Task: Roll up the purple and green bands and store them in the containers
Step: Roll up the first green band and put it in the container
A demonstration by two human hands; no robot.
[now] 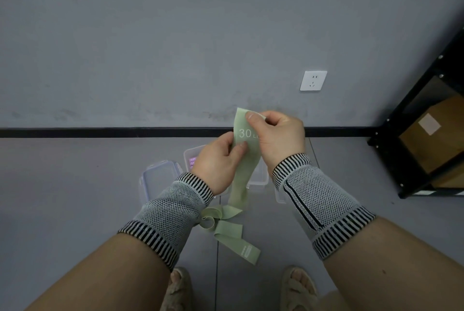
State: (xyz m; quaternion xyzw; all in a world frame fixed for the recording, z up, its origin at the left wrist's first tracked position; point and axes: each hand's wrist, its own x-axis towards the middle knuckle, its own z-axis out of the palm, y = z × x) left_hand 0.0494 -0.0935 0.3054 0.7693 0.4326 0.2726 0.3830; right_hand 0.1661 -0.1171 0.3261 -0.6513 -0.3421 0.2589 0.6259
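Note:
A pale green band (244, 160) printed "30" hangs from both my hands, and its loose lower end (236, 235) lies in folds on the grey floor. My right hand (278, 137) pinches the band's top end. Lower down, my left hand (216, 165) pinches its left edge. Behind my left hand stands a clear container (189, 157) with something purple (192, 161) inside. A second clear container (258, 180) sits partly hidden behind the band and my right wrist.
A clear lid (157, 182) lies on the floor to the left of the containers. A black shelf frame (414, 135) holding a cardboard box (437, 130) stands at the right. The wall carries a white socket (313, 80). My sandalled feet (179, 288) are at the bottom.

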